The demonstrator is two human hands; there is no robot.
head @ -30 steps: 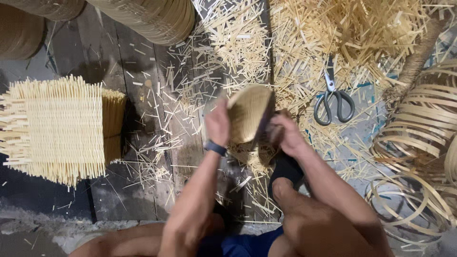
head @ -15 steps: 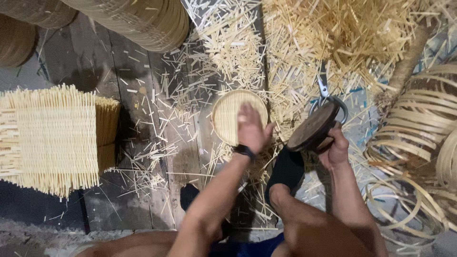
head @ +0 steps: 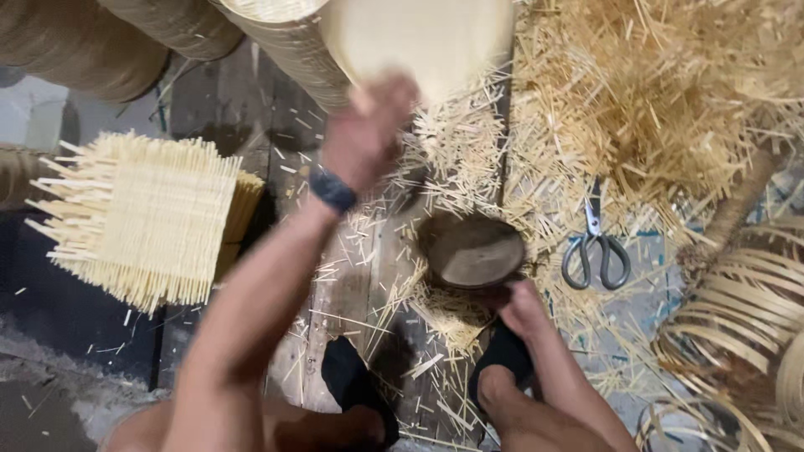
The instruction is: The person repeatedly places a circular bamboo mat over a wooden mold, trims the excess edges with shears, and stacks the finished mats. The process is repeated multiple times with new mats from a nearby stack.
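Your left hand (head: 364, 138) grips pale round woven bamboo disc (head: 419, 38), raised over basket stack. Your right hand (head: 519, 308) clasps dark round wooden mould (head: 473, 251), low over straw-littered plank floor (head: 335, 276).

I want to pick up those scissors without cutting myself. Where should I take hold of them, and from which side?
Grip the scissors by the two grey loop handles, coming from the near side, by the person's right hand. They lie flat on the floor with the handles toward the person and the closed blades pointing away into the pile of straw strips, so the loops are the free, blunt end.
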